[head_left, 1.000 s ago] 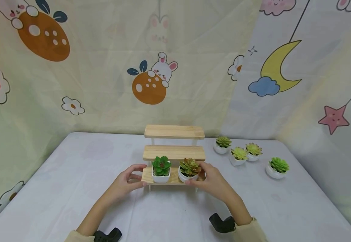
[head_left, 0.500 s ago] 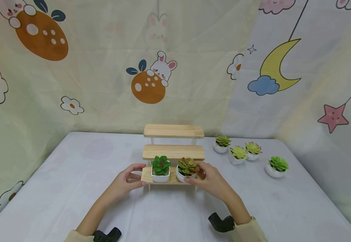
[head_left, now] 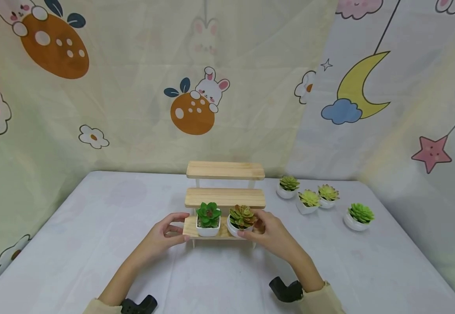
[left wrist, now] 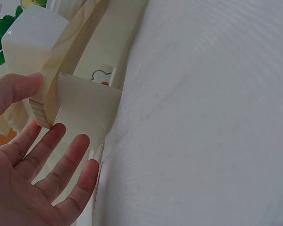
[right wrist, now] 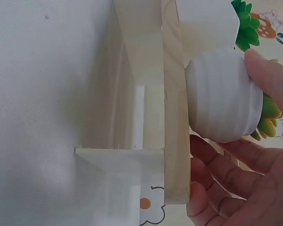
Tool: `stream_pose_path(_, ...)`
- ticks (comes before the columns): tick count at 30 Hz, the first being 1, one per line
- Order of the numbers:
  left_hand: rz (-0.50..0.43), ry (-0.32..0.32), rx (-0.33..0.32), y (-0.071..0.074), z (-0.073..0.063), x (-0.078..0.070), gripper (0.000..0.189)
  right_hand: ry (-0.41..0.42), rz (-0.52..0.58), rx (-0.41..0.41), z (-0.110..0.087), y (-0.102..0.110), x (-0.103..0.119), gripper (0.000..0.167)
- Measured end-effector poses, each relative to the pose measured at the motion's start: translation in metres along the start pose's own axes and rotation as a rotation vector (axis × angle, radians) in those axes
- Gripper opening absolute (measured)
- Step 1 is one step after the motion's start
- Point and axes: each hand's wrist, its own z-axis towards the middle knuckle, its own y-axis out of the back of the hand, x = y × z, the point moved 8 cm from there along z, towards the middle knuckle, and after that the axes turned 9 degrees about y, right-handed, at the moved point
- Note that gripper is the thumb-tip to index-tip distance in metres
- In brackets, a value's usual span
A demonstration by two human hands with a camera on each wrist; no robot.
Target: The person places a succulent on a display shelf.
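A three-step wooden display shelf [head_left: 225, 197] with white supports stands on the table. My left hand [head_left: 166, 231] pinches the left end of its lowest board [left wrist: 61, 66] between thumb and fingertips, the other fingers spread below. My right hand [head_left: 269, 232] holds the round white ribbed pot [right wrist: 224, 96] of a reddish-green succulent [head_left: 242, 216], with the thumb at the rim and fingers around its far side. That pot is on the right part of the lowest board. Left of it on the same board is a dark green succulent [head_left: 208, 214] in a square white pot [left wrist: 30, 35].
Several more potted succulents stand at the right: one beside the shelf [head_left: 288, 186], two close together, one a pale one [head_left: 309, 199], and a bright green one [head_left: 360, 216] farther right. A printed cloth backdrop [head_left: 251, 109] rises behind the white-covered table [head_left: 227, 279].
My right hand has slid the reddish-green succulent slightly left along the lowest board, toward the dark green one. My left hand keeps its place at the shelf's left end.
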Motion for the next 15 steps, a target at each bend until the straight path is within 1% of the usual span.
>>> stream_pose_path(2,0.004,-0.004,0.002,-0.0004,0.0,-0.0001,0.057,0.004,0.002,-0.002,-0.0003,0.0008,0.0007,0.066)
stream_pose_path(9,0.004,0.011,-0.007,-0.0004,0.0015,0.003,0.056,0.019,0.009,0.001,-0.0004,0.0005,0.0017,0.066)
stream_pose_path(15,0.001,-0.002,0.001,-0.0008,0.0021,0.0033,0.057,0.067,0.005,-0.007,-0.0033,0.0067,0.0044,0.066)
